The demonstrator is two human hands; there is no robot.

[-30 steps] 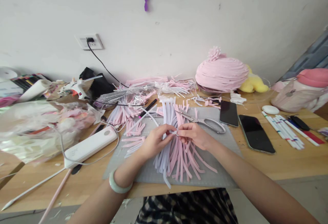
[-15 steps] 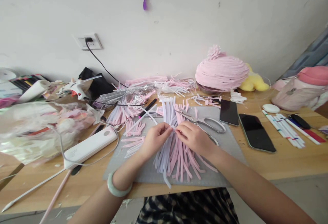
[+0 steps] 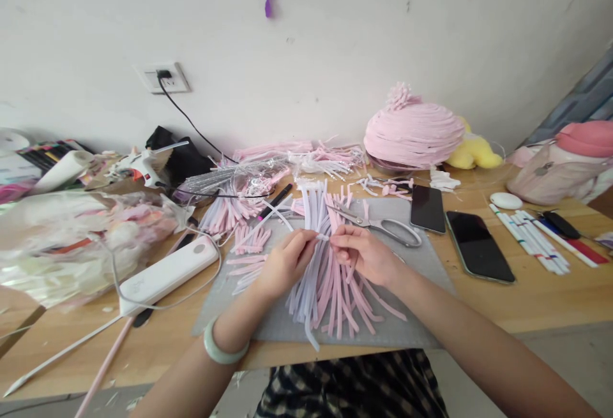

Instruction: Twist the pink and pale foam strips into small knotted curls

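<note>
Left hand and right hand pinch a small pale piece above the pink strips on the grey mat, where a slackening fingertip might drop it among them.

A small whitish piece is held roughly level, left to right, above the bundles; its exact shape is too small to be told. Beneath, pale lavender strips are laid lengthwise, near to far, on the left; pink strips are fanned out at their near ends on the right.
</note>
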